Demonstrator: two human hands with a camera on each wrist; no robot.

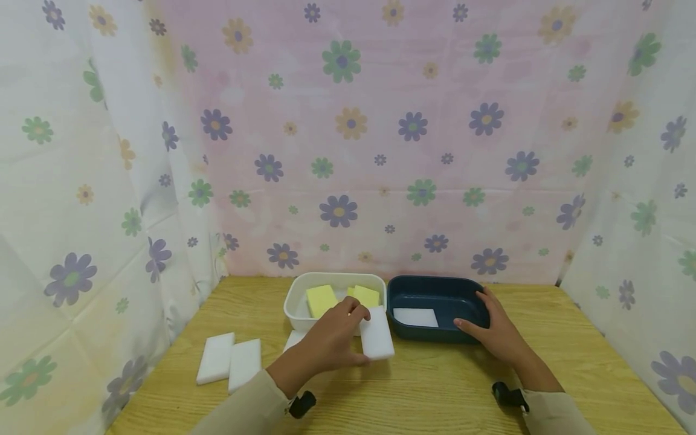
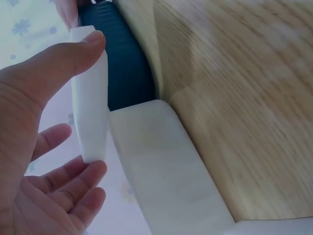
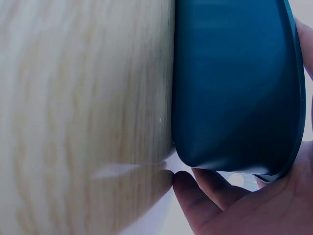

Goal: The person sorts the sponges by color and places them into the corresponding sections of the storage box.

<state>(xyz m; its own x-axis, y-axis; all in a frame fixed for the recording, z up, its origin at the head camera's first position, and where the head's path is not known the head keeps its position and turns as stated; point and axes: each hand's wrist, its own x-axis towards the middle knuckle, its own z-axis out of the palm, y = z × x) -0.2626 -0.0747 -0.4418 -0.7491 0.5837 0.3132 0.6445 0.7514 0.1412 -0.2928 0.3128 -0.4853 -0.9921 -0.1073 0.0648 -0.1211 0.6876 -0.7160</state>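
My left hand (image 1: 336,336) pinches a white sponge (image 1: 377,333) between thumb and fingers, in front of the white bin (image 1: 293,311). In the left wrist view the white sponge (image 2: 90,107) is seen edge-on, above the wood. At the right end of the dark blue bin (image 1: 435,333), my right hand (image 1: 500,332) grips the rim, thumb at the near side and fingers round the end. Another white sponge (image 1: 415,317) lies flat inside the blue bin at its left. Yellow sponges (image 1: 322,300) sit in the white bin, partly hidden by my left hand.
Two white sponges (image 1: 215,357) lie side by side on the table at the left. A further white sponge (image 1: 293,339) shows partly behind my left forearm. The two bins stand next to each other near the back edge, before a flowered curtain (image 1: 370,181).
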